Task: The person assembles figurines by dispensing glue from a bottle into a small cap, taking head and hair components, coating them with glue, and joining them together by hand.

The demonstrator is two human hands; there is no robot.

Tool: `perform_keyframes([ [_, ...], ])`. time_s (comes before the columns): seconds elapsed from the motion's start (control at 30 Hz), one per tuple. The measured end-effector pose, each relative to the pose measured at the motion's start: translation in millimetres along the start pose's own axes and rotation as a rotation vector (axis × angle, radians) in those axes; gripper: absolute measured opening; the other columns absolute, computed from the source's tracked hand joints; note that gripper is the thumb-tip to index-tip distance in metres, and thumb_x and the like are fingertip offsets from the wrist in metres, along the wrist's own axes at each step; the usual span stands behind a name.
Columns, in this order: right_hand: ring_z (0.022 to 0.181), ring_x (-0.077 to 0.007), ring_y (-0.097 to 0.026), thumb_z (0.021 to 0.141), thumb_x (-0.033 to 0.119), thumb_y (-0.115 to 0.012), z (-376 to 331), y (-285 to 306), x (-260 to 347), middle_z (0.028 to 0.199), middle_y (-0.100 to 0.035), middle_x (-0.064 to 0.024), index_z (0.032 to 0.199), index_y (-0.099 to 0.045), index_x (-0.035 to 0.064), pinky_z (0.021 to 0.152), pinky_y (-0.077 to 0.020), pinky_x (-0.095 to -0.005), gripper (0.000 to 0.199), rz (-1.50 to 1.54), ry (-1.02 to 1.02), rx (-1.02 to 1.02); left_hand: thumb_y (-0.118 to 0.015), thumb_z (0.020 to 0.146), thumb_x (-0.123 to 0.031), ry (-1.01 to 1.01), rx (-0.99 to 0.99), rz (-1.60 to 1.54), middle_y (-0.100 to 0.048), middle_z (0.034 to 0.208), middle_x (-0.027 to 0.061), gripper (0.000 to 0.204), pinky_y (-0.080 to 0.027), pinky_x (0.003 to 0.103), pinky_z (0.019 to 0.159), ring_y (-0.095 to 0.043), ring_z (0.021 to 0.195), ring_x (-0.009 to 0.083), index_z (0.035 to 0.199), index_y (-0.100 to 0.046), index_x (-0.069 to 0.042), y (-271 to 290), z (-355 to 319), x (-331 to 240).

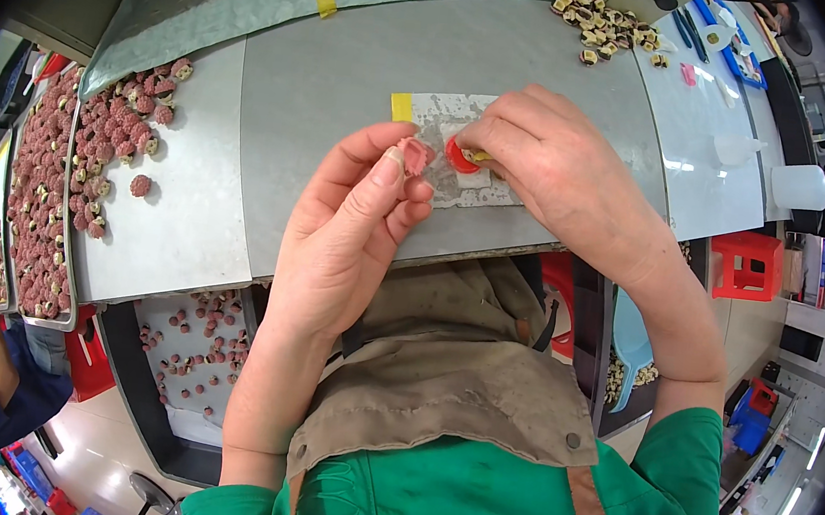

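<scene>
Far to the left, long trays (38,188) packed with small pinkish-red round pieces run along the edge of the grey table (351,80), and a co-worker's blue sleeve (1,395) shows below them. More of the same pieces lie in a loose heap (131,117) on the table's pale left panel, one stray piece (140,186) a little apart from the rest. Lower down, a dark bin (196,355) under the table edge holds a scatter of them.

Nearer the middle, the left hand (349,241) rises from the lower edge, its thumb and fingertips closed in a grip on a small pink piece (413,155). Just beside it, the right hand (553,162) reaches in from the right; its fingers are curled shut on a small red piece (461,154) with a bit of yellow at it. Both hands work over a worn whitish sheet (447,115) taped with yellow at its left end, and the two small pieces are close together, almost touching.

Further right, at the table's far edge, lies a pile of cream-and-dark pieces (603,26), then white squeeze bottles (802,186) and a red stool (746,264).
</scene>
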State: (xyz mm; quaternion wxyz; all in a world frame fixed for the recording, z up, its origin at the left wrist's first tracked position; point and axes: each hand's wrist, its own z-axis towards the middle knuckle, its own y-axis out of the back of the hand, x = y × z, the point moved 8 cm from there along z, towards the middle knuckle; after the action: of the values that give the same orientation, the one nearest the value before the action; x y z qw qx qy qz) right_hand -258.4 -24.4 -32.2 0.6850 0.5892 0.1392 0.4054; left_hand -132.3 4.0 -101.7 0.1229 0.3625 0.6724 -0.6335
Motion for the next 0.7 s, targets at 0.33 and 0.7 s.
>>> perform_keyframes([
  [0.33,0.089,-0.0256,-0.059,0.081,0.001,-0.064,1,21,2,0.094,-0.06,-0.0094,0.103,-0.062,0.0032,0.075,-0.0492,-0.0321,0.022,0.572,-0.195,-0.125,-0.051,0.099,-0.022,0.078,-0.041,0.009,-0.059,0.105,0.0041,0.034,-0.048,0.023,0.081,-0.056,0.088,0.0089,0.125,-0.051,0.001,-4,0,-1],
  [0.7,0.088,-0.0231,-0.059,0.08,-0.002,-0.064,7,21,28,0.096,-0.059,-0.0092,0.103,-0.061,0.0049,0.075,-0.05,-0.0319,0.024,0.3,0.091,-0.247,-0.052,0.099,-0.02,0.039,-0.005,-0.012,-0.06,0.106,0.0039,0.032,-0.047,0.026,0.085,-0.056,0.093,0.0097,0.123,-0.052,0.0,-7,5,0],
])
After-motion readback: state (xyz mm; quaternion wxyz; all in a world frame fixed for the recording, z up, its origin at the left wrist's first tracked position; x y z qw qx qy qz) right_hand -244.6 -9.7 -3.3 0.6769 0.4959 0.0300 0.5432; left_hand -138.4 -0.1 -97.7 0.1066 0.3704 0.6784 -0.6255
